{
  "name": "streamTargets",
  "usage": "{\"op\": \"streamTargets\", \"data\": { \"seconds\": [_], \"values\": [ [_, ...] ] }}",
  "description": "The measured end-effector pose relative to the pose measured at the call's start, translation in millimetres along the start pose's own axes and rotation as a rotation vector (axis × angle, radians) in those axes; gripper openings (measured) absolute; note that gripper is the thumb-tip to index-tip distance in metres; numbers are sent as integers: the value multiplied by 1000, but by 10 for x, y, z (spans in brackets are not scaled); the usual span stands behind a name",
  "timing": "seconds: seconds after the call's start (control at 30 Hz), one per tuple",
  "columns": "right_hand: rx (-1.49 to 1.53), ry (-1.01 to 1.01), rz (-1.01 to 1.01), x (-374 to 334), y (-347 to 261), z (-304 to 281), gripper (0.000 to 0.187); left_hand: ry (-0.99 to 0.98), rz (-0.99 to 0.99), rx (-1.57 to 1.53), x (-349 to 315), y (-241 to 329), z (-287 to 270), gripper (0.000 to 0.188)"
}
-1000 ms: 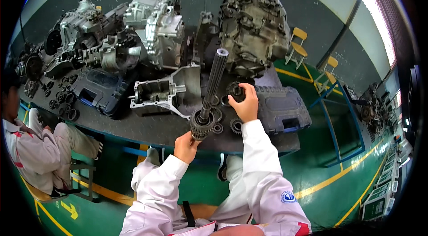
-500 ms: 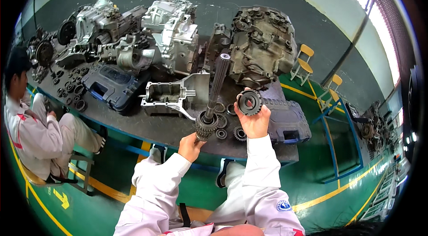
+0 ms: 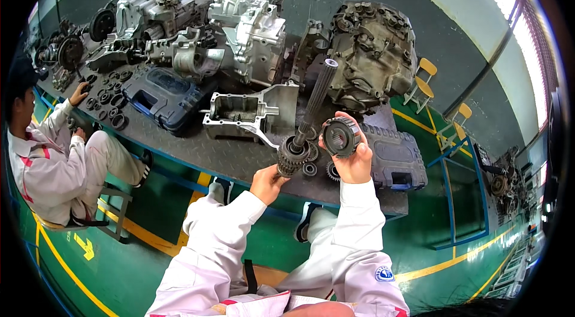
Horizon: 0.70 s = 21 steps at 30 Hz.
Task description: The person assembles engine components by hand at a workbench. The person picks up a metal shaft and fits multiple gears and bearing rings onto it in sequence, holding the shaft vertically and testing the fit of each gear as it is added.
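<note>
My left hand is closed around the lower, geared end of a splined transmission shaft. The shaft leans up and away to the right, its long bare spline above the gears. In my right hand is a dark gear ring, its toothed rim and open bore facing me, fingers behind it and thumb at its right edge. Ring and shaft are held side by side, apart from each other. Below them on the bench lie several loose gears, among them a small ring, partly hidden by the shaft.
An open aluminium housing stands on the dark bench, between a blue-black tool case and a grey case. Large gearbox casings line the back. A seated co-worker is at the left, near loose rings.
The view has shifted, so the bench scene sits further right. The gear ring has tilted in my right hand. The co-worker has stretched a hand onto the bench by the loose rings.
</note>
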State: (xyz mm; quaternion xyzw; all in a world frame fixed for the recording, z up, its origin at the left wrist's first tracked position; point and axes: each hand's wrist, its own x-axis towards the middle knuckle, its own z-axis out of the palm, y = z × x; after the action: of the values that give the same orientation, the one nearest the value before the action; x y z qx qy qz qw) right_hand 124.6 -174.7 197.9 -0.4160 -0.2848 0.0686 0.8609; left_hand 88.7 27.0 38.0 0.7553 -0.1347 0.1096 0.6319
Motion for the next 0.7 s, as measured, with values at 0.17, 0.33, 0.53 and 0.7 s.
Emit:
{"op": "streamTargets", "data": {
  "seconds": [0.17, 0.33, 0.53, 0.7],
  "values": [
    [87, 85, 24, 3, -41, 66, 72, 8, 14, -9, 3, -26, 34, 19],
    [59, 219, 98, -7, 108, -257, 42, -29, -33, 28, 37, 3, 31, 20],
    [156, 425, 81, -145, 350, -657, 39, -16, 9, 74, 48, 56, 49, 19],
    [287, 579, 119, -58, 311, -639, 38, -3, 40, 62, 70, 92, 53, 19]
  ]
}}
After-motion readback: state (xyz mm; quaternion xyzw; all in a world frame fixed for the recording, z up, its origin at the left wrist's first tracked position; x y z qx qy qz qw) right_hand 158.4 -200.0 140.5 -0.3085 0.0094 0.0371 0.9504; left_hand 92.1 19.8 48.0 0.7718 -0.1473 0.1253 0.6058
